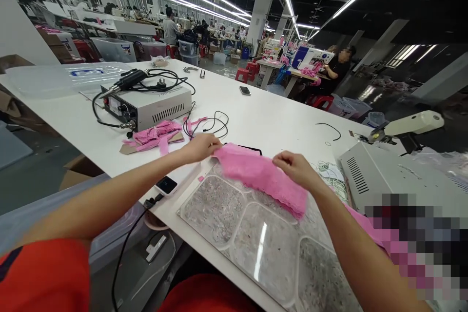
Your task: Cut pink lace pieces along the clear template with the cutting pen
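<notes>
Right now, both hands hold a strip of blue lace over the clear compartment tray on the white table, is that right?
Not quite: it is pink lace, not blue. The head view shows the left hand and the right hand holding it over the clear compartment tray on the white table.

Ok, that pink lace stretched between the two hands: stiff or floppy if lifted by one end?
Probably floppy: the pink lace sags and drapes over the clear tray below the right hand. Likely very light, since the left hand holds its end with a fingertip grip. Its scalloped edge may snag rather than slide.
</notes>
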`<state>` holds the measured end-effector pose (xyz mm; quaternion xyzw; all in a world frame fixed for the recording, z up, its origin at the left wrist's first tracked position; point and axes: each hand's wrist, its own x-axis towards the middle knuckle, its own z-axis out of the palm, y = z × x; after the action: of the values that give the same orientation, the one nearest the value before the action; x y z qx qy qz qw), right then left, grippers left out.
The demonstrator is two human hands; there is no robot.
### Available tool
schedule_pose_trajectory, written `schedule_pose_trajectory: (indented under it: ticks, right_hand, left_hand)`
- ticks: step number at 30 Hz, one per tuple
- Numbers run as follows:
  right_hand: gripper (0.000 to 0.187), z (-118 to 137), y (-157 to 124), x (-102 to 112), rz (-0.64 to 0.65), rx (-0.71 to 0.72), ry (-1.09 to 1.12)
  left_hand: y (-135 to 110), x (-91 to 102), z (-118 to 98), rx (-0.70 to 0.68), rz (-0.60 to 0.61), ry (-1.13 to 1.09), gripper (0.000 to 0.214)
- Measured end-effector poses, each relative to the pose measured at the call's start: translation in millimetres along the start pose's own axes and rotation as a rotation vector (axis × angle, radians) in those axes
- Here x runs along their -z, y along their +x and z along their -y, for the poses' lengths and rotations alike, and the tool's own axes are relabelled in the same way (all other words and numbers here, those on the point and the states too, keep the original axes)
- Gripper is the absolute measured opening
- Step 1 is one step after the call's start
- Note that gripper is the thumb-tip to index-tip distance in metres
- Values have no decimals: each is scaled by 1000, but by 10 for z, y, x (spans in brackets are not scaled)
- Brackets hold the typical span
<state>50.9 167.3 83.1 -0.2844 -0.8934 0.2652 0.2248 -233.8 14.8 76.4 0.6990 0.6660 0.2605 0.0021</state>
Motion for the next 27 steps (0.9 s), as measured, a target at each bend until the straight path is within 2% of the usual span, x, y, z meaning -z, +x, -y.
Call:
schedule_pose_trajectory:
  ticks: [3, 5, 11, 13, 16, 18, 21, 25, 27]
  right_hand:
    - [22, -94, 433, -1, -123, 62, -33]
    - [18, -158, 548, -88, -138, 106, -54]
    - [12, -340, 321, -527, 23, 177, -85]
    - [11, -364, 241, -577, 32, 178, -82]
    - [15, -352, 141, -491, -27, 143, -76]
    - [17, -327, 20, -363, -85, 102, -75]
    - [14, -303, -296, -169, -126, 47, -75]
    - [11, -344, -795, -55, -84, 23, -142]
    - [18, -386, -970, -65, -52, 25, -219]
  left_hand:
    - [323, 18, 195, 28, -84, 24, 26]
    - [374, -37, 294, 34, -84, 33, 26]
    - [102, -334, 495, -2, 101, 36, 22]
    - [36, -366, 532, -21, 145, 42, 23]
    - [27, -331, 527, -56, 176, 58, 24]
    - [55, -295, 448, -88, 176, 67, 25]
    - [93, -315, 189, -166, 179, 59, 24]
    - [132, -549, -292, -298, 222, 17, 18]
    - [170, -715, -494, -343, 238, 6, 15]
